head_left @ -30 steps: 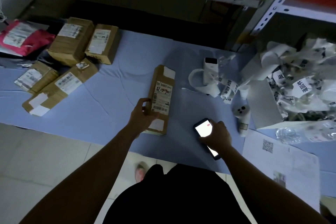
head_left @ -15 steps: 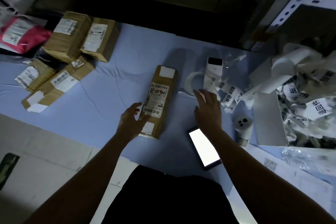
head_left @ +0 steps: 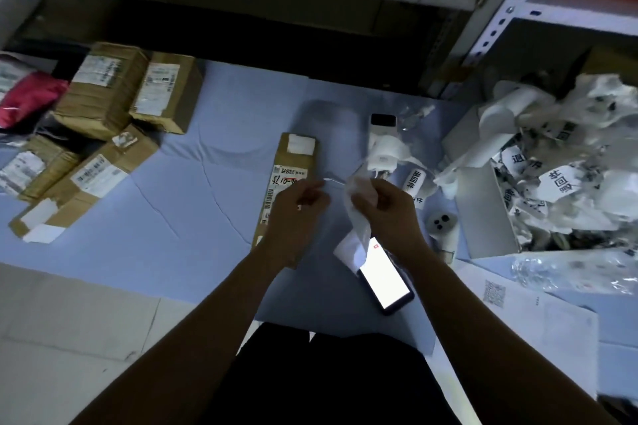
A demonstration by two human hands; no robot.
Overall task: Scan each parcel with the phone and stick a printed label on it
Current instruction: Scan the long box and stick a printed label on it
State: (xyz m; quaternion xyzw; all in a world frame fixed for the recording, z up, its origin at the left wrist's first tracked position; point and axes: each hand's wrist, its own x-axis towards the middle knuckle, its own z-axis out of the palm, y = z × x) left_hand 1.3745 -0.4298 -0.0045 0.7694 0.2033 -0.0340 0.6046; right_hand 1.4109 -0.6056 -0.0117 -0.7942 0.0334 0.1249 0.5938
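Lying at left, taped brown parcels (head_left: pixel 103 93) crowd a blue cloth (head_left: pixel 193 217) under metal shelving (head_left: pixel 507 7). Centre, a long brown barcoded parcel (head_left: pixel 293 162) sits beneath the left hand (head_left: pixel 295 217), fingers curled, grip unclear. The right hand (head_left: pixel 390 210) pinches a white label strip (head_left: pixel 358 227) above the lit phone (head_left: pixel 383 274); label scraps (head_left: pixel 559 183) heap at right.

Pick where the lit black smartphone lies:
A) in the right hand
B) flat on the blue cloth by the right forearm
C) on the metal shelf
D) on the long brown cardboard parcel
B: the lit black smartphone lies flat on the blue cloth, while the right hand pinches a white paper label strip above it.
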